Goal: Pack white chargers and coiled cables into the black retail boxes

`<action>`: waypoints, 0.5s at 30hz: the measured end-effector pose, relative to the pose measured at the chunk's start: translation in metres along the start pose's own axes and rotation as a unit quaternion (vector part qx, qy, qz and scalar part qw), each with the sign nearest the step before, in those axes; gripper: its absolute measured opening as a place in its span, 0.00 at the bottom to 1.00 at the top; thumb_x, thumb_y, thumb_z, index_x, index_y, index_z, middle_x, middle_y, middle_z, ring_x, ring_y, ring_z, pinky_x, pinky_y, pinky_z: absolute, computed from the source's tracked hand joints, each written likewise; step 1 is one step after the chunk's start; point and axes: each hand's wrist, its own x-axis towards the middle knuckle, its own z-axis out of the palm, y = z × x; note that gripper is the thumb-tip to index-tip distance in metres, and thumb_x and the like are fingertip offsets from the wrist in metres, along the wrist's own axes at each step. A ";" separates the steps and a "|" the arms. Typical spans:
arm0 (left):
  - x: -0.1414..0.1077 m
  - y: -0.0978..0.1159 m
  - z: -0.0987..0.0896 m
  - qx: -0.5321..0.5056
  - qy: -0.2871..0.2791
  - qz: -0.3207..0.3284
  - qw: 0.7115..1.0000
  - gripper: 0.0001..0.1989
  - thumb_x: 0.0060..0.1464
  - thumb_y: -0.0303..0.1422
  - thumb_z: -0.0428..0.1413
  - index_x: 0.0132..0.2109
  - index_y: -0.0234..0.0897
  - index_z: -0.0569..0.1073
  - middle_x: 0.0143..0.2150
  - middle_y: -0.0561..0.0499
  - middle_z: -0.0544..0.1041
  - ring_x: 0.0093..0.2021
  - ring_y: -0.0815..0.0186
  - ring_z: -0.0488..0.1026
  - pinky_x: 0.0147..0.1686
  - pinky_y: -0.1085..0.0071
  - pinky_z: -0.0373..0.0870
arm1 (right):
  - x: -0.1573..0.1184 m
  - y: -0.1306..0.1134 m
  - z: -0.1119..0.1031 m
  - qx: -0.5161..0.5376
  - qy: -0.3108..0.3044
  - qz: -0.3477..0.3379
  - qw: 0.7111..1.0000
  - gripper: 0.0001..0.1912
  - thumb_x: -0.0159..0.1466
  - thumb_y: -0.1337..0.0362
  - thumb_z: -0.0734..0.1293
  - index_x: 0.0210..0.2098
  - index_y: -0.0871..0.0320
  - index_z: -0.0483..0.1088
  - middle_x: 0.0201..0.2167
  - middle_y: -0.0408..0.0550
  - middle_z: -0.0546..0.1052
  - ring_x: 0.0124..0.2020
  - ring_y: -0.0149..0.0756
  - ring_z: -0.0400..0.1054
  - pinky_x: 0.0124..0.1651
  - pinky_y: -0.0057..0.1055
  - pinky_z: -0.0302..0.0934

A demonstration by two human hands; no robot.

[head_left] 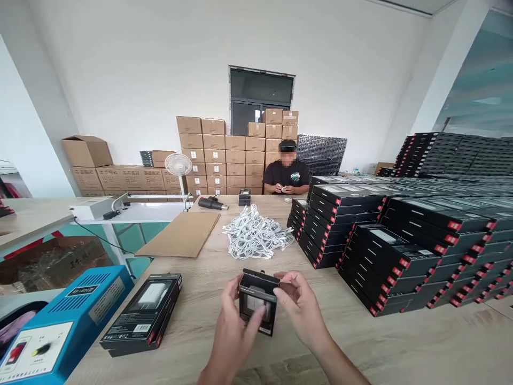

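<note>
Upright in front of me is a small black box (249, 291) with a clear window, its top end open and a flap raised. My left hand (236, 321) is wrapped round its left side, the thumb across the front window. At the upper right corner, my right hand (298, 307) pinches the edge or flap of the box. Something pale shows through the window, partly covered by the thumb. Beyond the box lies a tangled heap of white cables (256, 235).
Stacked black boxes (385, 262) fill the right side. Two more black boxes (146, 310) lie left, beside a blue machine (80, 315). Further back are a cardboard sheet (180, 235), a heat gun (212, 203) and a fan (178, 166). A co-worker (287, 171) sits across the table.
</note>
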 end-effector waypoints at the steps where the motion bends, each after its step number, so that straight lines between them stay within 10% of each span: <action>1: 0.000 0.000 -0.003 0.000 -0.004 -0.002 1.000 0.27 0.63 0.42 0.53 0.65 0.41 0.55 0.63 0.37 0.69 0.61 0.52 0.71 0.58 0.49 0.71 | -0.001 0.005 0.000 -0.005 0.018 -0.024 1.000 0.12 0.66 0.54 0.69 0.39 0.53 0.64 0.52 0.52 0.75 0.51 0.43 0.73 0.55 0.40 0.67; 6: 0.013 -0.001 -0.027 0.016 -0.085 0.022 0.996 0.16 0.66 0.41 0.49 0.56 0.42 0.68 0.60 0.39 0.71 0.59 0.53 0.71 0.43 0.63 0.78 | -0.003 0.010 -0.006 -0.127 0.020 -0.142 0.981 0.07 0.71 0.59 0.64 0.41 0.52 0.73 0.52 0.52 0.77 0.55 0.45 0.71 0.58 0.41 0.66; 10: 0.029 0.000 -0.039 0.004 -0.107 0.091 0.990 0.11 0.67 0.37 0.49 0.49 0.42 0.74 0.65 0.41 0.69 0.65 0.55 0.67 0.61 0.58 0.69 | 0.000 0.004 -0.012 -0.205 -0.005 -0.207 0.957 0.08 0.70 0.63 0.64 0.40 0.51 0.77 0.53 0.54 0.78 0.54 0.46 0.72 0.57 0.44 0.67; 15: 0.038 0.006 -0.034 -0.109 -0.104 0.008 0.989 0.05 0.64 0.37 0.54 0.43 0.42 0.67 0.55 0.43 0.78 0.56 0.58 0.76 0.56 0.59 0.74 | 0.003 0.003 -0.014 -0.175 0.013 -0.189 0.966 0.02 0.66 0.64 0.68 0.37 0.51 0.70 0.51 0.53 0.78 0.54 0.46 0.73 0.57 0.45 0.67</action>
